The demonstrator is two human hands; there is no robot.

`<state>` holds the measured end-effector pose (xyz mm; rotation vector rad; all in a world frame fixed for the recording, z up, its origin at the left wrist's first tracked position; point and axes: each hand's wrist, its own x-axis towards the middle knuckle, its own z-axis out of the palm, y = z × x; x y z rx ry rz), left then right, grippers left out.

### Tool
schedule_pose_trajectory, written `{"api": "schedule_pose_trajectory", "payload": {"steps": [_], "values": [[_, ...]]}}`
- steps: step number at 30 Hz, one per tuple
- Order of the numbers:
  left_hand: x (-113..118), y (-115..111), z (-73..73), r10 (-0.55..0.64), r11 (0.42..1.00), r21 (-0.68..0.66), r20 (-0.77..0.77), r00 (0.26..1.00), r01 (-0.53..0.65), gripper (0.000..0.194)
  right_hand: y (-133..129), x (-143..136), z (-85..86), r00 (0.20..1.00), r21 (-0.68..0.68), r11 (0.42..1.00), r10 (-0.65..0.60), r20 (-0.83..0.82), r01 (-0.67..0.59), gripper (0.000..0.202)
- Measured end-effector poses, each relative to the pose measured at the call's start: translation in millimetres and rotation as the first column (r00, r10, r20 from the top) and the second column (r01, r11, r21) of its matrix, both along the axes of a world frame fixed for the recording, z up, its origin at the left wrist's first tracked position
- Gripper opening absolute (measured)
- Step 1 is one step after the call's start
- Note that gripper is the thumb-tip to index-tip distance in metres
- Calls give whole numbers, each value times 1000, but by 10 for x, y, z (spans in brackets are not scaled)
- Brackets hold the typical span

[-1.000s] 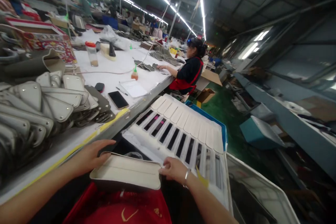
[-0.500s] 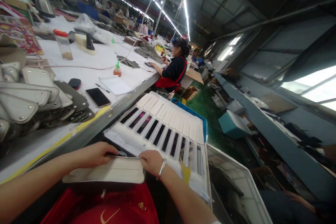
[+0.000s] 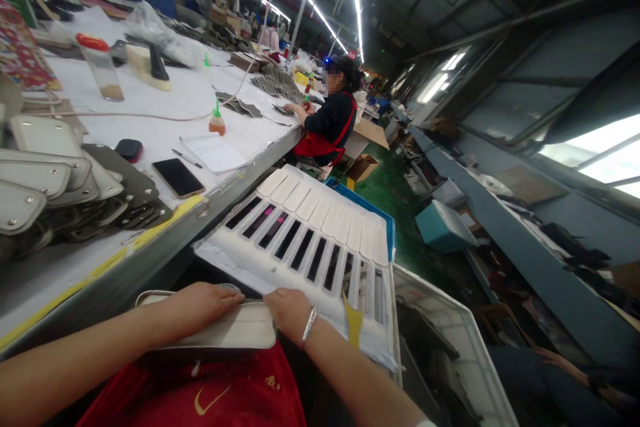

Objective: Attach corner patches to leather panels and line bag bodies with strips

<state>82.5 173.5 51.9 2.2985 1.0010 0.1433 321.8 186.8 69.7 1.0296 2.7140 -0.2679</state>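
Observation:
A long cream leather-like panel [image 3: 227, 328] with rounded corners and a stitched edge lies across my lap, above the red apron [image 3: 225, 387]. My left hand [image 3: 205, 305] is closed over its upper edge near the middle, the fingers curled over and their tips hidden. At the panel's right end my right hand [image 3: 289, 310] grips the corner, a silver bracelet on its wrist. Just beyond both hands lies a white tray [image 3: 240, 259] with dark slots and a row of cream strips [image 3: 320, 210] along its far side.
The workbench [image 3: 150, 90] at left carries stacked cream and grey panels [image 3: 65, 173], a phone [image 3: 179, 177], a notebook [image 3: 215, 152] and a small glue bottle [image 3: 217, 122]. A white crate [image 3: 450, 307] stands at right. A co-worker [image 3: 330, 113] sits farther along the bench.
My left hand has slid right along the panel's upper edge, closer to my right hand. The panel's left end now shows behind my left wrist. The view has shifted slightly.

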Motion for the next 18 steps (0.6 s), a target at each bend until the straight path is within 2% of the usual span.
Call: {"api": "schedule_pose_trajectory", "payload": {"steps": [3, 6, 9, 11, 13, 15, 18], "values": [[42, -45, -68, -55, 987, 142, -156, 986, 78, 54, -79, -45, -6, 999, 33, 999, 1, 40, -2, 15], [133, -92, -65, -102, 939, 287, -294, 950, 189, 58, -215, -129, -8, 994, 74, 997, 15, 108, -23, 22], [202, -124, -31, -101, 886, 391, -359, 928, 248, 56, -307, -195, 38, 982, 117, 991, 35, 188, -58, 30], [199, -137, -23, -94, 867, 427, -367, 925, 257, 56, -274, -217, 114, 975, 104, 991, 63, 214, -87, 32], [159, -146, -35, -94, 859, 443, -358, 929, 257, 58, -153, -236, 201, 979, 26, 998, 54, 195, -60, 27], [110, -154, -53, -92, 860, 446, -343, 935, 248, 60, 22, -263, 253, 990, -138, 990, -11, 138, 30, 32], [43, -141, -26, -86, 872, 434, -321, 943, 227, 58, 272, -307, 219, 997, -388, 919, -48, 64, 69, 34]]}}
